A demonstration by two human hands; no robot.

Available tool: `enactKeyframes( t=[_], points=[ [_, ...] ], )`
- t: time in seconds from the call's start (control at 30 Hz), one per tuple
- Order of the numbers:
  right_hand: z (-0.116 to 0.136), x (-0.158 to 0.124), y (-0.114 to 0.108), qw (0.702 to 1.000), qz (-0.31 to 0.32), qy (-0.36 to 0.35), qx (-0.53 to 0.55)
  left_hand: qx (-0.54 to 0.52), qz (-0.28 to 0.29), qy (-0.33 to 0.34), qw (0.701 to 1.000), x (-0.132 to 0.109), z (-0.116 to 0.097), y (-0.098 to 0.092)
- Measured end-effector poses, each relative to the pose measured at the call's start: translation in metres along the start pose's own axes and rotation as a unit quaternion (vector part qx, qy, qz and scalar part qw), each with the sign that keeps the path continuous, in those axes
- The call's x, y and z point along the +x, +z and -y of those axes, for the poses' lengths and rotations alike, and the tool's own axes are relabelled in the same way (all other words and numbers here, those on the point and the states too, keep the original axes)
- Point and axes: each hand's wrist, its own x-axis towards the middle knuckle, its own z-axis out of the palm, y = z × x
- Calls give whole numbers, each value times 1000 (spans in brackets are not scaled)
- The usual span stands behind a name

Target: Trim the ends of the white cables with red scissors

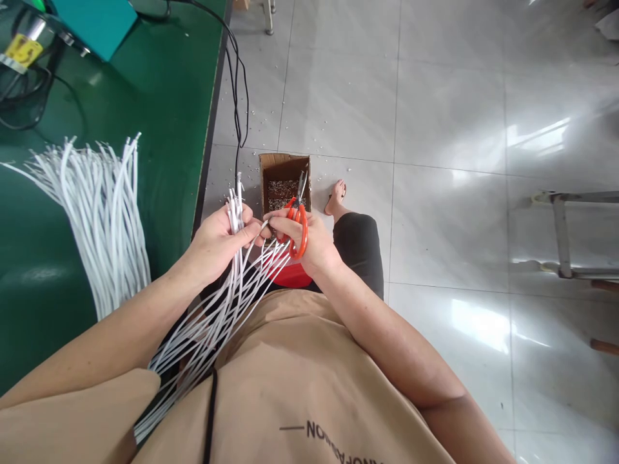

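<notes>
The left hand [227,233] is closed around a bundle of thin, white, plastic-coated cables [236,264], their cut ends poking up above the thumb. The right hand [309,240], just beside it, holds scissors with orange-red looped handles [304,235], the metal blades pointing away from the body. Its fingertips meet the left hand's at one white strand [264,225]; the fingers overlap there, so which of them grip it is hard to tell. The cables fan down across the lap, against a tan fabric garment [261,374]. Beyond the hands, an open brown cardboard box [264,183] holds small pale clippings [283,188], with more scattered on the grey tiled floor [435,116]. To the left, a thicker sheaf of white cables [104,219] lies on a green tabletop [178,161], near a teal box-shaped object [99,26].
</notes>
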Motion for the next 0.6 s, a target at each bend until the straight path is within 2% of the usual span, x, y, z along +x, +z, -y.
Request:
enactKeyframes(
  t=[0.1, 0.2, 0.3, 0.37, 0.43, 0.5, 0.6],
  points=[
    [-1, 2, 0, 999, 40, 14, 19, -57, 82, -44, 994, 1, -3, -2],
    [-1, 5, -1, 999, 12, 17, -27, -68, 126, -65, 987, 0, -6, -3],
    [-4, 7, -7, 990, -82, -5, -115, -43, 95, -71, 992, -2, -7, -1],
    [-4, 6, -12, 971, -149, -59, -175, -16, 48, -62, 997, -3, -6, 1],
    [-2, 5, -15, 950, -189, -120, -217, 10, 14, -48, 999, -4, -5, 3],
    [3, 4, -15, 941, -186, -150, -238, 41, 2, -31, 999, -4, -3, 4],
    [14, 6, -9, 947, -149, -159, -236, 108, 3, 6, 994, -4, -1, 2]
  ],
)
